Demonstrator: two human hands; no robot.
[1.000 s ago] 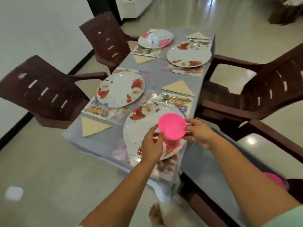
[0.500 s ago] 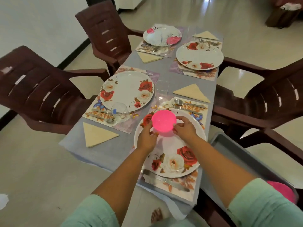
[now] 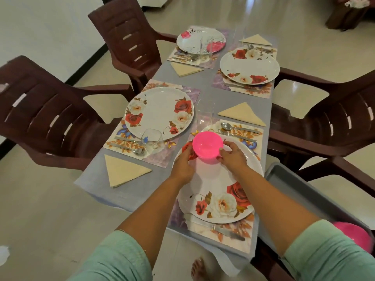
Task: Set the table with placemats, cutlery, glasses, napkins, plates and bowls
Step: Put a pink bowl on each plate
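Both hands, the left hand (image 3: 182, 165) and right hand (image 3: 233, 159), are still gripping the pink bowl (image 3: 207, 146), now lowering it onto the plate (image 3: 213, 183) beneath them, starting the bowls.

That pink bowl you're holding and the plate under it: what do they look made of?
Pink bowl: likely thin plastic, since light glows through its translucent wall. Near plate: glossy white with printed roses, either melamine or glazed ceramic; the look leaves it open. Left hand and right hand both hold the bowl's sides.
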